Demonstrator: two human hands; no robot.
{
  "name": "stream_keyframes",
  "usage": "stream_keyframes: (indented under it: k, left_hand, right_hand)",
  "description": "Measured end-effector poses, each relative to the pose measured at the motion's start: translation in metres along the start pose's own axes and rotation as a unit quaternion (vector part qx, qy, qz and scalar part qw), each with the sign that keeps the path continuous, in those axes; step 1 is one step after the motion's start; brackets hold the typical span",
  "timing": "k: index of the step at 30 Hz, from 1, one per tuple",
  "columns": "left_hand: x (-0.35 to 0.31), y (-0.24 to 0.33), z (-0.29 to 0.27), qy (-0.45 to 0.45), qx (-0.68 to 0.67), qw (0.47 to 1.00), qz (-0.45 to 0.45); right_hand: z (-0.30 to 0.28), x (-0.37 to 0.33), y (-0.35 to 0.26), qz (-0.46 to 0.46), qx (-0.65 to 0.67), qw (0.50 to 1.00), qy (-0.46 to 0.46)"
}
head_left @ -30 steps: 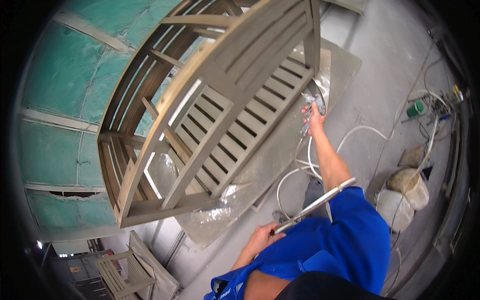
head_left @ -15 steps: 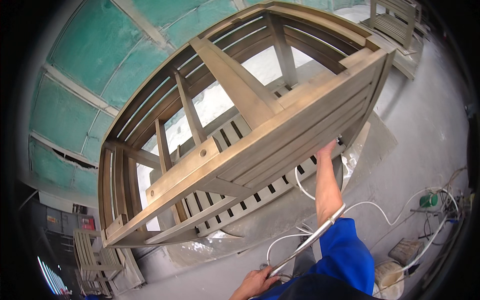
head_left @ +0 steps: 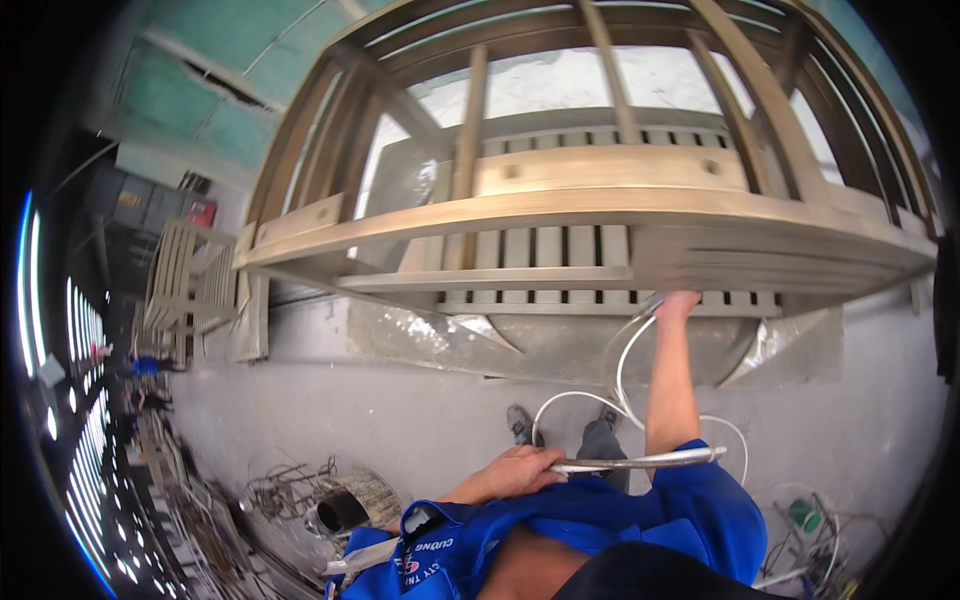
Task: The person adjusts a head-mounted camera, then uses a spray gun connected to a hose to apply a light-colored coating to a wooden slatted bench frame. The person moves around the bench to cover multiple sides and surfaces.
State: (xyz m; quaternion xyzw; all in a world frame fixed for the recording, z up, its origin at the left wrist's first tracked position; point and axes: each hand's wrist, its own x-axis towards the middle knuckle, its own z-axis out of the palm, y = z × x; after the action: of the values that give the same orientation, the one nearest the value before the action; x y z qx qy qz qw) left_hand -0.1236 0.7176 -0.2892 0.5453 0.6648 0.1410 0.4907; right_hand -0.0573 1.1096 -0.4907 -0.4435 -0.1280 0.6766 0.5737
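Note:
My right hand (head_left: 680, 303) is closed at the lower front of a large brown wooden slatted bench frame (head_left: 600, 205). From it a silver spray gun (head_left: 650, 303) sticks out to the left, partly blurred, with a thin white hose (head_left: 622, 370) running down from it. My left hand (head_left: 522, 470) is low in front of my body, fingers wrapped round a white and grey hose (head_left: 640, 462) that stretches right across my right forearm. The bench frame rests tilted above a grey slatted support (head_left: 560, 297); its right-hand panel is smeared by motion.
Grey sheeting (head_left: 430, 335) lies under the support. A slatted chair (head_left: 195, 275) stands at left. Near my left elbow are a bucket (head_left: 350, 502) and tangled wires (head_left: 285, 488). More hoses and a green item (head_left: 805, 515) lie at lower right. Green panels (head_left: 185, 105) line the back wall.
My view has swung round to the left, so the bench frame now runs nearly level across it. The spray gun now shows left of my right hand. My left hand still holds the hose.

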Motion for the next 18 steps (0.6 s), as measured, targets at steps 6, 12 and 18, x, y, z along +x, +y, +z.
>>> stream_keyframes:
  k: [6, 12, 18]
  left_hand:
    - [-0.066, -0.031, -0.034, 0.059, -0.046, 0.997, -0.035]
    - [-0.139, -0.071, -0.041, 0.134, -0.080, 0.976, -0.154]
    - [-0.164, -0.101, -0.038, 0.164, -0.108, 0.970, -0.141]
  right_hand:
    - [0.133, -0.105, 0.161, 0.133, -0.053, 0.979, -0.142]
    - [0.240, -0.153, 0.229, 0.154, 0.112, 0.946, -0.264]
    - [0.243, -0.178, 0.237, 0.092, -0.071, 0.974, -0.195]
